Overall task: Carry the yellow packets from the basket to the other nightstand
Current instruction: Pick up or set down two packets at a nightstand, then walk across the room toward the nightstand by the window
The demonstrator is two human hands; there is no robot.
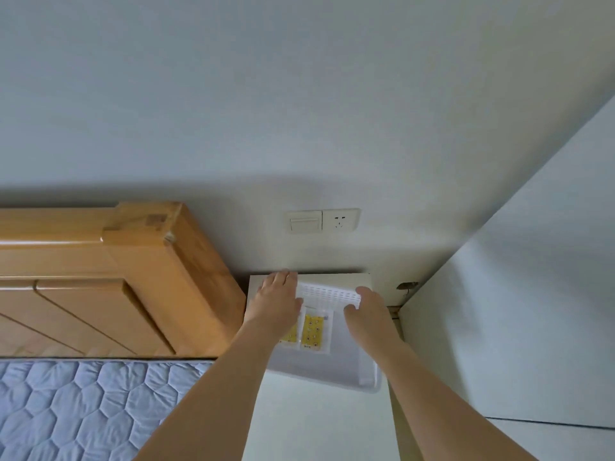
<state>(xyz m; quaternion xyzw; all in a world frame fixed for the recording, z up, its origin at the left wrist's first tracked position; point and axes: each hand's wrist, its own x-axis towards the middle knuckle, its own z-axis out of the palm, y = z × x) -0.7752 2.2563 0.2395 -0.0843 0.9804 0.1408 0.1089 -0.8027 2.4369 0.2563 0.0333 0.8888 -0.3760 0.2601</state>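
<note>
Task not yet begun: two yellow packets (312, 331) lie flat in the white basket (332, 291) on the nightstand (362, 281), at its back edge. Left hand (278, 296), fingers fairly straight, rests on the basket's left rim. Right hand (364, 302) apparently curls over the right rim.

Both forearms extended forward, bare. Left hand (278, 299) palm down, fingers straight and together. Right hand (367, 306) palm down, fingers curled at the tips.
</note>
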